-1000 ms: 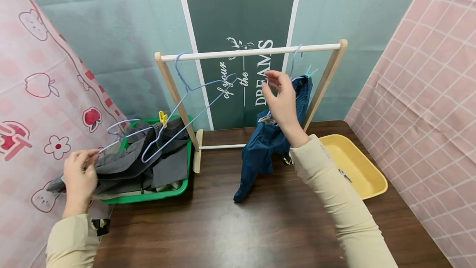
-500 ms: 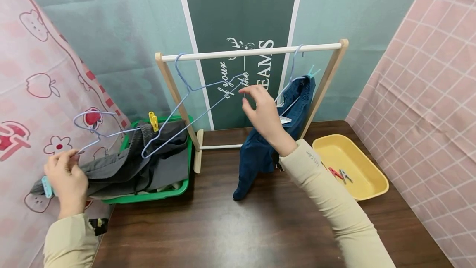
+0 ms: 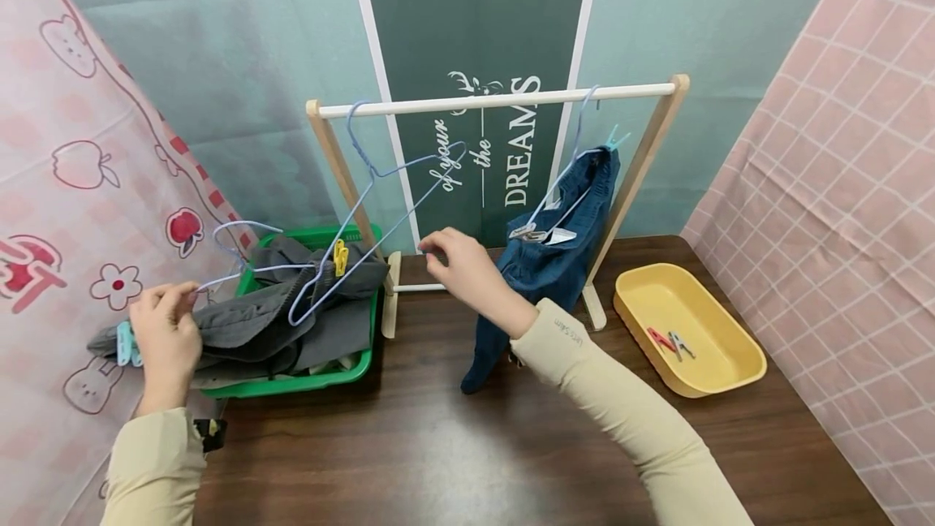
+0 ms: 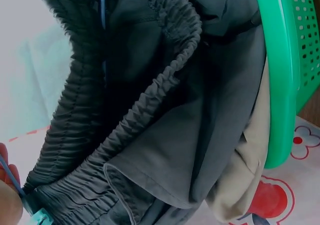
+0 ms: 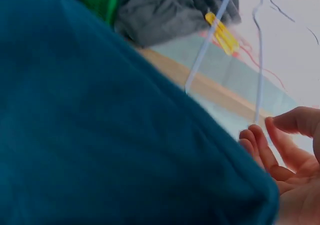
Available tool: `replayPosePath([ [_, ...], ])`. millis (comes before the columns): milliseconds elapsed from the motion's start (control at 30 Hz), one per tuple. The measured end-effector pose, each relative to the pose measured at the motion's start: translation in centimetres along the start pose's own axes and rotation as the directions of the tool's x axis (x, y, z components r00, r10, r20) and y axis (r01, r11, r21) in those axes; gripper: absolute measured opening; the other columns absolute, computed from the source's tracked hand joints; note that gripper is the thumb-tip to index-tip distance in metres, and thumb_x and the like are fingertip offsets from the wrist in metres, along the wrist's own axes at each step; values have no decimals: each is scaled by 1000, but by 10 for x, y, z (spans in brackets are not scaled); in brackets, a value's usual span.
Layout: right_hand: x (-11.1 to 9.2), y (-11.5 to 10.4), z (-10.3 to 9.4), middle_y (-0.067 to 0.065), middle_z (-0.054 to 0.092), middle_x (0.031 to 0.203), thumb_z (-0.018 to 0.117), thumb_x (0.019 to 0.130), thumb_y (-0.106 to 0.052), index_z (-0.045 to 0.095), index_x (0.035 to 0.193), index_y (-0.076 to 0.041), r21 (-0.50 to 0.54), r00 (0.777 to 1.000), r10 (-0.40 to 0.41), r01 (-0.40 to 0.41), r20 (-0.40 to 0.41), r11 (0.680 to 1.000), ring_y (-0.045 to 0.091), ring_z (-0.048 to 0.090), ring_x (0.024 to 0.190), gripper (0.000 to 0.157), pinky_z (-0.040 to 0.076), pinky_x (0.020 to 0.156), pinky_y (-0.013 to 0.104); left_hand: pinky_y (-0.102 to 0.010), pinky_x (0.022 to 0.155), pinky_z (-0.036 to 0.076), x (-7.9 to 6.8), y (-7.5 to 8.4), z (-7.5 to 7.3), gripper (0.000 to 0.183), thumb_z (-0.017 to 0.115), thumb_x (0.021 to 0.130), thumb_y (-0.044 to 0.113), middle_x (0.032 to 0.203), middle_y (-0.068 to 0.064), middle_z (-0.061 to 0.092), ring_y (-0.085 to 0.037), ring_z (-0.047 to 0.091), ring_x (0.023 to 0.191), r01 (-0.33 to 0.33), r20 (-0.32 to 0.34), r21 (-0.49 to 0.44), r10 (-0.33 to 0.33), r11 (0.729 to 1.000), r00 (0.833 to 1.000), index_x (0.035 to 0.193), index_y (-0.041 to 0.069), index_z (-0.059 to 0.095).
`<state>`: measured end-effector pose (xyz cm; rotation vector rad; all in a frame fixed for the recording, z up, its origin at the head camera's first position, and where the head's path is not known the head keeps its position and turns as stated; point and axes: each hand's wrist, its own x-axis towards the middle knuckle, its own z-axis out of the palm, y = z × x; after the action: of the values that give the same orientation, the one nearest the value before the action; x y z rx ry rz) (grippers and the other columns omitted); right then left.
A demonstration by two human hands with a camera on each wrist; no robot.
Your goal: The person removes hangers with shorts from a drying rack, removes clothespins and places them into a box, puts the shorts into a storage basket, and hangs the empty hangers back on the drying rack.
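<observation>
My left hand (image 3: 166, 339) pinches the end of a light blue wire hanger (image 3: 219, 279), which runs inside the waistband of grey trousers (image 3: 248, 323). A light blue clothespin (image 3: 126, 345) clips the waistband beside that hand, and a yellow clothespin (image 3: 340, 258) sits at the other end. In the left wrist view the gathered waistband (image 4: 135, 115) gapes, with the hanger wire inside. My right hand (image 3: 467, 270) is in the air before the drying rack, fingers loosely bent and holding nothing. Behind its wrist hang blue trousers (image 3: 562, 266), clipped to another hanger.
A bare hanger (image 3: 358, 200) dangles from the rack's white bar (image 3: 475, 101), overlapping the grey trousers in the head view. Under the trousers stands a green basket (image 3: 292, 386) with more clothes. On the right, a yellow tray (image 3: 719, 323) holds a red clothespin (image 3: 661, 339) and a grey one (image 3: 681, 346).
My right hand has come away from the blue trousers, leftward and down. The left hand shifted left, then back right, carrying the hanger and grey trousers with it.
</observation>
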<state>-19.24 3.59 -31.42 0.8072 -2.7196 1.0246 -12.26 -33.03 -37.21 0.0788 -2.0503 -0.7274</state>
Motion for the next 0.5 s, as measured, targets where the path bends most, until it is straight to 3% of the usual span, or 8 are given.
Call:
replayPosePath([
  [100, 3, 4, 16, 9, 66, 109, 53, 95, -11, 66, 112, -7, -20, 997, 41, -40, 60, 999, 20, 64, 98, 22, 52, 84, 33, -35, 79, 22, -1, 2, 5, 13, 53, 84, -15, 89, -26, 53, -2, 31, 82, -23, 6, 8, 22, 1000, 1000, 91, -13, 64],
  [167, 5, 8, 27, 10, 66, 109, 54, 95, -11, 66, 113, -6, -25, 993, 68, -66, 93, 998, 21, 64, 98, 22, 52, 85, 34, -41, 78, 25, -1, 3, 7, 13, 53, 85, -14, 90, -29, 53, -18, 39, 77, -33, 23, 8, 33, 999, 999, 92, -14, 64],
  [267, 9, 13, 40, 10, 67, 107, 54, 94, -10, 66, 113, -5, -22, 988, 103, -101, 113, 995, 22, 64, 95, 23, 52, 85, 35, -50, 80, 26, -1, 6, 10, 14, 52, 88, -12, 91, -31, 52, -44, 38, 83, -40, 65, 4, 40, 999, 997, 95, -14, 63],
  [500, 14, 23, 65, 10, 71, 100, 52, 93, -8, 66, 111, -4, 46, 979, 183, -188, 93, 981, 21, 65, 86, 24, 50, 76, 29, -58, 85, 27, 0, 9, 21, 13, 53, 90, -8, 93, -31, 52, -50, 39, 87, -51, 128, -5, 51, 999, 991, 94, -13, 63],
])
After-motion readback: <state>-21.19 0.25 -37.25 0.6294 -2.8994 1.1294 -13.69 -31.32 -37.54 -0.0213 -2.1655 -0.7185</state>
